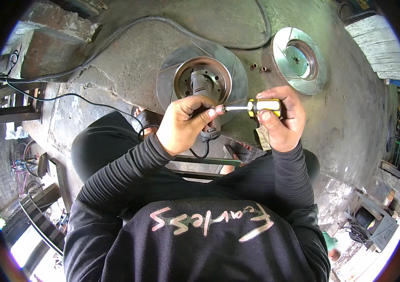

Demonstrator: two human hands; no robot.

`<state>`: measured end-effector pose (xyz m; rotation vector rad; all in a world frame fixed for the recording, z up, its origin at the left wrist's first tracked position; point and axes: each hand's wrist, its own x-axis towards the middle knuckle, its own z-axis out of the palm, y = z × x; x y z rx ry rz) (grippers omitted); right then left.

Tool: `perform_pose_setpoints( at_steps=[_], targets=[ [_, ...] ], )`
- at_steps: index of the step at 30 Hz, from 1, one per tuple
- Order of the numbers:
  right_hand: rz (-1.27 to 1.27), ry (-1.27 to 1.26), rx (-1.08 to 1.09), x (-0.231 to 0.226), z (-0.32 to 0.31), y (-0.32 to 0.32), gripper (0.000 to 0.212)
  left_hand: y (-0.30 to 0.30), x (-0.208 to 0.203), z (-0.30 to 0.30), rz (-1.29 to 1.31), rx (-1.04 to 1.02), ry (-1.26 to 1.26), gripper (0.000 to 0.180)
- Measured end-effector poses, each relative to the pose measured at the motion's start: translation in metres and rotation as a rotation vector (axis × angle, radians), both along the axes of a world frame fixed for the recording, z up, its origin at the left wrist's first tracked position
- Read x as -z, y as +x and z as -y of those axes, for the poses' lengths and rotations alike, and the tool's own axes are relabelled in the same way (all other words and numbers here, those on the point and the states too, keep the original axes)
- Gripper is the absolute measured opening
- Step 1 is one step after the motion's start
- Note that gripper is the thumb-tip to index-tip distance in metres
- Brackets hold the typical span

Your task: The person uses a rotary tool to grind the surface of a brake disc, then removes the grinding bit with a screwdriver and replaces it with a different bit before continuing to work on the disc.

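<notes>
At far left, one thin-framed bicycle [22, 169] stands in the room behind dark metal bars. Nearer, one rough-edged concrete block [44, 51] sits beside a ribbed grey hose [181, 26] that curves over the floor [120, 56], which is worn, stained and cracked concrete. The left hand [183, 123] has its fingers clamped on one small, reddish-brown metal cylinder [220, 109], held above the first of two round, flat-rimmed metal discs [167, 77]. On this disc's rusty, drilled hub lies one grey power tool [202, 85], partly hidden by the hand. One screwdriver [250, 108], with a slim bright shaft and yellow-and-black handle, points left, its tip at the cylinder's end; whether it enters, I cannot tell. Two matching short cylinders [259, 67] rest on the floor. The right hand [282, 117] has its fingers closed round the handle. Beyond lies the second, shinier disc [320, 58]; pale, grainy boards [381, 44] stand at far right.
</notes>
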<state>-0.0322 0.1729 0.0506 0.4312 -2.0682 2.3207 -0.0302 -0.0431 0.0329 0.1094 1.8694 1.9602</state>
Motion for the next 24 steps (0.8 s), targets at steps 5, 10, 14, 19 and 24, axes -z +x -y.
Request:
perform_pose_setpoints(
  at_steps=[5, 10, 14, 19, 24],
  targets=[
    [-0.102, 0.141, 0.022, 0.0, 0.0, -0.006, 0.019, -0.006, 0.004, 0.003, -0.051, 0.033, -0.076, 0.01],
    [-0.068, 0.164, 0.06, 0.014, 0.003, -0.008, 0.017, -0.005, 0.001, 0.002, -0.069, -0.044, -0.068, 0.01],
    [-0.067, 0.212, -0.054, 0.006, -0.001, -0.01, 0.021, -0.008, -0.003, 0.006, -0.081, -0.007, -0.183, 0.011],
    [-0.037, 0.268, -0.179, 0.0, -0.011, -0.013, 0.029, -0.007, -0.002, 0.007, -0.107, 0.013, -0.177, 0.012],
    [-0.019, 0.244, -0.252, 0.003, -0.017, -0.015, 0.037, -0.006, -0.006, 0.008, -0.049, 0.048, -0.146, 0.013]
  ],
)
